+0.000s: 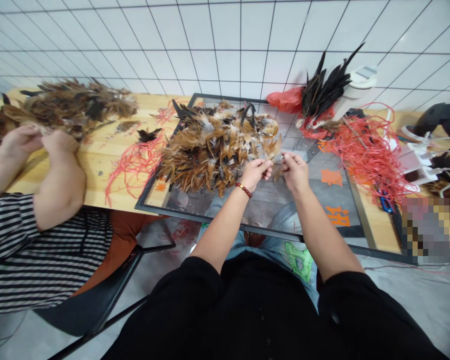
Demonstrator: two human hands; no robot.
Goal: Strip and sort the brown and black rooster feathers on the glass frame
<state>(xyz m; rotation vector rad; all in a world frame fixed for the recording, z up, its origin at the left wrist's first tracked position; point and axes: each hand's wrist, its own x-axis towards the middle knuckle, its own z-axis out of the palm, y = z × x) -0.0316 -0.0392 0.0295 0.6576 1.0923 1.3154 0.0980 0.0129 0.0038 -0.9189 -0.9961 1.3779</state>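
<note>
Over the glass panel (285, 210) my left hand (255, 174), with a beaded bracelet at the wrist, is closed in a pinch. A light brown feather (274, 149) rises from its fingertips. Just to the right, my right hand (295, 172) is pinched too, its fingertips close to the feather's lower end. Whatever it grips is too small to make out. Left of both hands lies a large heap of brown feathers (213, 150), with a few black ones among them.
Red plastic strands (367, 150) lie tangled at right, near black feathers (324, 92), a red bag (285, 100), white plugs (422, 162) and blue-handled scissors (385, 201). More strands (137, 162) lie at left. Beside me a co-worker's hands (41, 140) work at another feather pile (78, 107).
</note>
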